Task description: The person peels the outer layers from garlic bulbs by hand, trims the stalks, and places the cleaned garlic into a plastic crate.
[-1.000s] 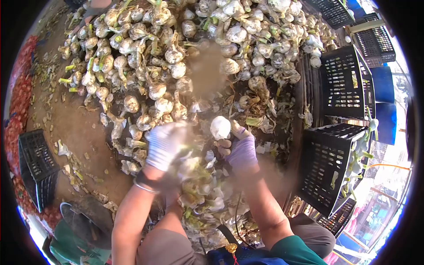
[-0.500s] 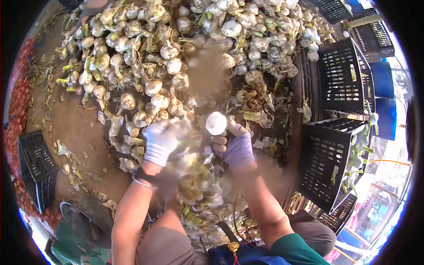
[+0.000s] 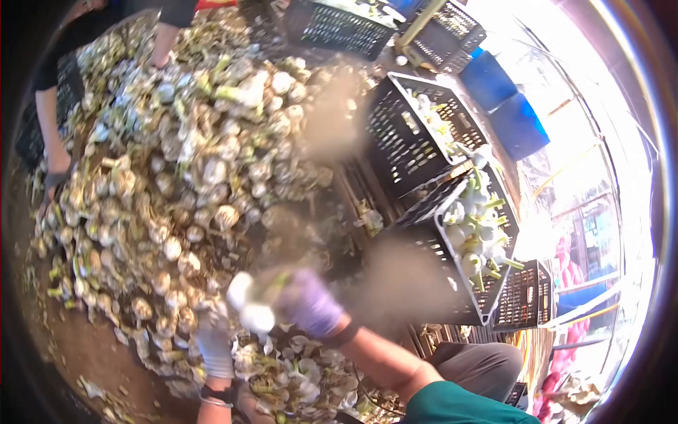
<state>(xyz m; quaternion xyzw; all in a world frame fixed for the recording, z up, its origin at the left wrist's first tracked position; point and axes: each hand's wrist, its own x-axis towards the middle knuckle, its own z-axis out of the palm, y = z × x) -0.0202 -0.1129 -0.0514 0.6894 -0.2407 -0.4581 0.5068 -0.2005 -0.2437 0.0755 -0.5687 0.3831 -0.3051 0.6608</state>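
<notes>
My right hand [image 3: 311, 302], in a purple glove, is closed on garlic stems. Two clean white garlic bulbs [image 3: 250, 304] hang out to the left of its fingers. Lower left, my left hand [image 3: 214, 343] in a pale glove rests at the edge of the garlic pile [image 3: 169, 247]; its fingers are blurred, and whether they hold anything is unclear. Below both hands lie loose peeled skins [image 3: 296, 374].
A black crate [image 3: 452, 314] heaped with cleaned garlic stands to the right, with another crate [image 3: 395, 155] behind it. Blue containers [image 3: 519, 127] are farther back. Another person's arm and foot [image 3: 58, 159] show at the upper left.
The view has swung to the right. My right hand has moved away from my left, and two white bulbs now show beside it instead of one. The filled crate has come into fuller view.
</notes>
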